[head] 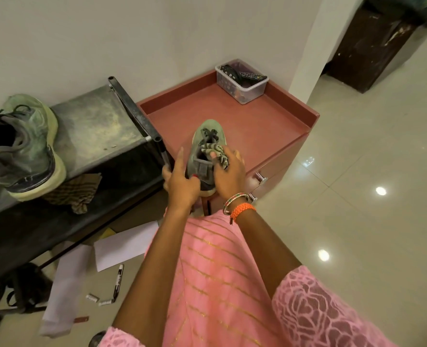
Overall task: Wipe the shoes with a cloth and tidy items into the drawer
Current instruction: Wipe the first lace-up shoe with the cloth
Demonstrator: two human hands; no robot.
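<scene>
**Two shoes, one under the cloth**

One green shoe [20,144] waits on the metal rack [92,121] at far left. Next, the left hand [181,184] clasps the heel of the second shoe [207,136], steadying it over the red cabinet [257,121]. Beside it, the right hand [228,176] pinches a striped cloth [213,151] against the shoe's collar, evidently to wipe. Farther right, a plastic box [242,81] holds small items.

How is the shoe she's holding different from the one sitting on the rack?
The shoe in hand is gripped at its heel by the left hand while the right hand presses a striped cloth against it; the shoe on the rack rests untouched on the dusty shelf. The held one points away, over the red cabinet. Both are greenish, laced and grimy.
</scene>
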